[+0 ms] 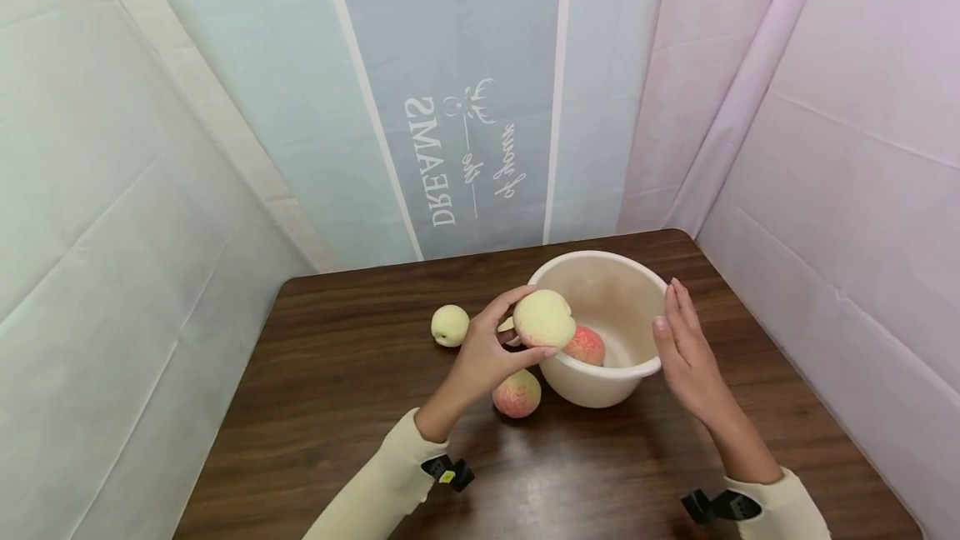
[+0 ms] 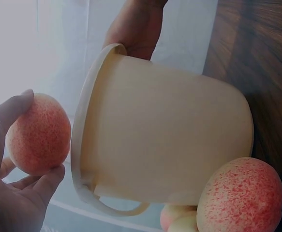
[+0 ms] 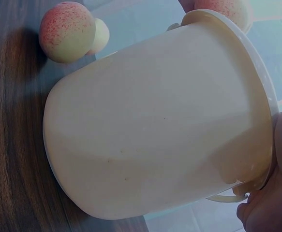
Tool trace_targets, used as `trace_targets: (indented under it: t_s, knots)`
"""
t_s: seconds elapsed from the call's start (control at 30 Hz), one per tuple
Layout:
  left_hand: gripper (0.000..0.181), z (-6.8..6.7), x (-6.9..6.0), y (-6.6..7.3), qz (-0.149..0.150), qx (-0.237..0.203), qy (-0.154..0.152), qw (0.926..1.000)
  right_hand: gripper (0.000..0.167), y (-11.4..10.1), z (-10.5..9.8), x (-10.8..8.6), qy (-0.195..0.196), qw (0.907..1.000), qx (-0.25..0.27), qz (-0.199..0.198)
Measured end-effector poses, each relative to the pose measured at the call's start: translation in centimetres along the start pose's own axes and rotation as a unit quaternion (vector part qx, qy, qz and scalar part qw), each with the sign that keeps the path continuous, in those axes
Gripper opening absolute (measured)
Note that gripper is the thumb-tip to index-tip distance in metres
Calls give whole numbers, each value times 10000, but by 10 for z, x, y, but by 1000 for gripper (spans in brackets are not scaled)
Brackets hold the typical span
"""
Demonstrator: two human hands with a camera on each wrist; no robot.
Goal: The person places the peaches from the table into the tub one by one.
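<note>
My left hand (image 1: 480, 361) grips a pale yellow and pink peach (image 1: 545, 319) between thumb and fingers, at the left rim of a cream plastic bucket (image 1: 588, 390). In the left wrist view the held peach (image 2: 40, 134) shows a speckled red side, close to the bucket's rim. Inside the bucket lies a redder peach (image 1: 586, 346). With its fingers straight, my right hand (image 1: 690, 357) rests against the right side of the rim. On the table, a pink and yellow peach (image 1: 517, 395) sits left of the bucket, and a paler peach (image 1: 450, 326) lies farther left.
A dark wood-grain table (image 1: 337, 407) carries the bucket and peaches. Behind it hangs a blue-grey curtain (image 1: 480, 40) with white lettering. Pale fabric walls (image 1: 847, 190) stand on both sides. The bucket's loop handle (image 2: 124, 210) shows in the left wrist view.
</note>
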State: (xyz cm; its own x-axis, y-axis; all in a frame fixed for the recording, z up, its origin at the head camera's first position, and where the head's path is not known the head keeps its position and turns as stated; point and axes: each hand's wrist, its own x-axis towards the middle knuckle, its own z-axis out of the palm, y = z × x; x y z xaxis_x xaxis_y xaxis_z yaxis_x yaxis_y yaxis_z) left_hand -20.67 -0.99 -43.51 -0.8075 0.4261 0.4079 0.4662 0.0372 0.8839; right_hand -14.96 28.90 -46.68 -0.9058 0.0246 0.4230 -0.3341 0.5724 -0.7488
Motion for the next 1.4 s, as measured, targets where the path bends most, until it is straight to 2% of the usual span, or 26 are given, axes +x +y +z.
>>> trace_targets:
  t_s: [0.43, 1.13, 1.2, 1.4]
  knots:
    - [78, 5, 4, -3, 177, 174, 32, 9997, 58, 5, 2, -1, 68, 9999, -71, -58]
    - [80, 8, 21, -4, 417, 915, -40, 9949, 59, 3, 2, -2, 90, 10000, 36, -2]
    - [76, 8, 21, -4, 419, 880, -69, 9952, 59, 2, 2, -1, 79, 10000, 37, -9]
    - [60, 10, 23, -5, 438, 360, -93, 9983, 58, 0, 1, -1, 86, 10000, 28, -40]
